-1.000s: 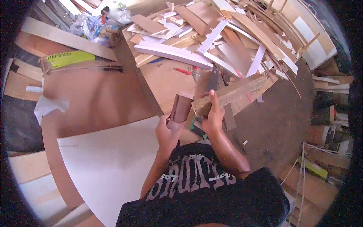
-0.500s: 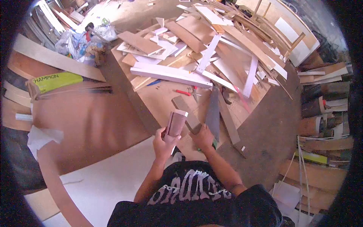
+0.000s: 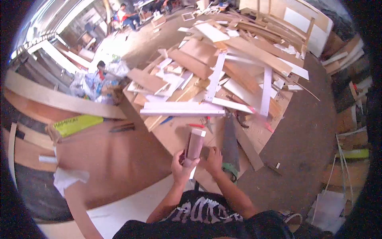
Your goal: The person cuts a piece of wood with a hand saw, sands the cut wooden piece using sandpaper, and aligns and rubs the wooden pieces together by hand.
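My left hand is wrapped around a mauve-brown wooden block with a white end, held upright above the table's near corner. Just right of it, my right hand has its fingers closed on a brown wooden strip; most of that strip is hidden behind the block. A handsaw lies to the right of my right hand, its green handle towards me. Past the block lie red-handled pliers.
The table bears a heap of offcuts, with a white-faced board along its near side. A loose strip lies right of the saw. Brown sheets and a yellow-green package are on the left. A person sits far back.
The view has tilted up, showing more of the background. The strip at my right hand no longer shows stretched across the table; it is now beside and behind the block.
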Action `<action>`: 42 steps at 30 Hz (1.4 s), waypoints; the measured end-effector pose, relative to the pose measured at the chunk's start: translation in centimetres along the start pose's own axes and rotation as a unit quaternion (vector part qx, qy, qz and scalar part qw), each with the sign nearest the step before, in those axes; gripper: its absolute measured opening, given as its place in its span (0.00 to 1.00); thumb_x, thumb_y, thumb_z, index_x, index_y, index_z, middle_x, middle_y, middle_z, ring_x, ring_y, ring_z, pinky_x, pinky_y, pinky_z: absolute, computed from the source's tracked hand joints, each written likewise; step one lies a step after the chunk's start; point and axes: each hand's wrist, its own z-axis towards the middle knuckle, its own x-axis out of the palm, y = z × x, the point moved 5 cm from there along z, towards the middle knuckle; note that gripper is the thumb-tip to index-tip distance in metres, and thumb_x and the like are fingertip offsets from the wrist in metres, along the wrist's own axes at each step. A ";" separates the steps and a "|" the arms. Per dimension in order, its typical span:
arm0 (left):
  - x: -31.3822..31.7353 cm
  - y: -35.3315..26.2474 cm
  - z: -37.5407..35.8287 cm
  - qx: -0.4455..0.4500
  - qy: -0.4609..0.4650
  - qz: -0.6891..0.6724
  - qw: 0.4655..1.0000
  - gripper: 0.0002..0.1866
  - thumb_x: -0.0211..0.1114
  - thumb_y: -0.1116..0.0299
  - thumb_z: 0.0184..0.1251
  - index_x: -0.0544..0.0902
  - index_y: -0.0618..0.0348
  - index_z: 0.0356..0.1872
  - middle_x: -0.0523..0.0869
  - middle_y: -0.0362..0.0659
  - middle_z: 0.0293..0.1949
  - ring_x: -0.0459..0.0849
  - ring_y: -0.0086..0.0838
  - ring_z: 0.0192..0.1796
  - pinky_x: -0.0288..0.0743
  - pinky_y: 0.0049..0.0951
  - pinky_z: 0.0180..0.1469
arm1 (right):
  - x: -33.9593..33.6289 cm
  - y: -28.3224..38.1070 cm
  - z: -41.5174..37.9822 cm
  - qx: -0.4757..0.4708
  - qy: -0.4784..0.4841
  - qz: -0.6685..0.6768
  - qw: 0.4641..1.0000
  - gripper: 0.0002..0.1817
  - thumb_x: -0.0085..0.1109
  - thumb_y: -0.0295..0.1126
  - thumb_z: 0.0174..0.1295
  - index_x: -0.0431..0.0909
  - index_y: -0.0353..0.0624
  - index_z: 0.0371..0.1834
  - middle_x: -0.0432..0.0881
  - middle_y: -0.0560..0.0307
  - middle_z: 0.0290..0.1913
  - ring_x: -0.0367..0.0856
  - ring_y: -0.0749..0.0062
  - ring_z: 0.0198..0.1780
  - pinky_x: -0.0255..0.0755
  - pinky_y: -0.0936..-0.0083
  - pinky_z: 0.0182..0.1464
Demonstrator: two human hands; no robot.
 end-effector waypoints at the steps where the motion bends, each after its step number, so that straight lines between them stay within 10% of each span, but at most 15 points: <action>1: 0.7 0.9 0.3 -0.015 -0.019 -0.015 1.000 0.39 0.86 0.61 0.44 0.76 0.65 0.58 0.84 0.48 0.48 0.83 0.31 0.49 0.78 0.34 0.52 | -1.3 0.2 -0.5 -0.038 -0.060 0.100 0.992 0.37 0.68 0.47 0.57 0.69 0.40 0.67 0.74 0.43 0.62 0.74 0.49 0.63 0.68 0.57 0.65; 3: 2.0 -0.1 1.9 -0.001 -0.009 -0.036 0.999 0.40 0.86 0.62 0.44 0.76 0.65 0.58 0.84 0.48 0.49 0.83 0.31 0.49 0.78 0.33 0.52 | -5.6 0.5 -0.3 -0.070 -0.132 0.181 0.972 0.36 0.66 0.48 0.60 0.69 0.39 0.67 0.75 0.44 0.61 0.75 0.51 0.62 0.69 0.59 0.64; 5: 3.6 -0.6 3.6 0.007 0.026 -0.069 0.997 0.42 0.86 0.61 0.45 0.73 0.65 0.60 0.83 0.51 0.52 0.84 0.37 0.51 0.78 0.36 0.53 | -7.7 1.0 -0.4 0.057 0.021 0.574 0.817 0.35 0.59 0.50 0.67 0.67 0.37 0.69 0.75 0.47 0.61 0.76 0.60 0.60 0.69 0.62 0.63; 8: 6.4 -1.2 6.3 0.120 0.107 -0.029 0.987 0.42 0.86 0.59 0.46 0.72 0.64 0.60 0.82 0.56 0.54 0.83 0.46 0.55 0.78 0.42 0.57 | -12.5 3.8 0.1 -0.006 -0.033 0.673 0.739 0.33 0.52 0.52 0.73 0.65 0.37 0.71 0.75 0.51 0.62 0.76 0.69 0.59 0.68 0.68 0.62; 16: 9.9 -1.7 9.0 0.258 0.387 -0.212 0.859 0.28 0.72 0.65 0.64 0.71 0.67 0.59 0.78 0.60 0.57 0.82 0.49 0.57 0.77 0.42 0.57 | -12.8 3.9 -0.2 0.194 -0.299 0.548 0.757 0.22 0.65 0.33 0.68 0.72 0.39 0.61 0.82 0.55 0.53 0.80 0.69 0.53 0.74 0.69 0.57; 23: 10.9 0.7 10.6 0.061 0.494 -0.189 0.847 0.26 0.78 0.55 0.59 0.80 0.64 0.49 0.89 0.48 0.35 0.89 0.32 0.37 0.82 0.32 0.43 | -9.2 5.0 -4.0 0.273 -0.304 0.436 0.802 0.25 0.71 0.34 0.62 0.76 0.37 0.61 0.86 0.51 0.50 0.84 0.67 0.49 0.78 0.68 0.54; 32: 0.2 3.7 15.2 0.097 0.311 0.058 0.944 0.20 0.74 0.65 0.62 0.82 0.68 0.50 0.90 0.51 0.36 0.91 0.30 0.38 0.84 0.30 0.43 | -9.4 11.0 2.8 0.136 0.000 0.506 0.852 0.22 0.73 0.32 0.61 0.79 0.34 0.55 0.87 0.55 0.47 0.86 0.72 0.45 0.80 0.70 0.50; 36: -6.9 7.4 17.5 -0.018 0.193 -0.046 0.980 0.23 0.73 0.67 0.62 0.79 0.68 0.56 0.90 0.49 0.38 0.91 0.29 0.40 0.85 0.27 0.44 | -2.8 14.7 7.8 -0.028 0.042 0.496 0.867 0.26 0.70 0.33 0.64 0.74 0.33 0.61 0.86 0.52 0.49 0.85 0.71 0.48 0.79 0.70 0.53; 42: -10.9 9.2 22.9 0.000 0.161 -0.136 0.978 0.26 0.58 0.80 0.61 0.74 0.64 0.64 0.88 0.48 0.40 0.86 0.25 0.37 0.80 0.23 0.39 | -4.7 21.8 11.8 -0.023 0.113 0.400 0.909 0.26 0.69 0.34 0.65 0.73 0.31 0.62 0.85 0.53 0.48 0.84 0.74 0.47 0.78 0.72 0.51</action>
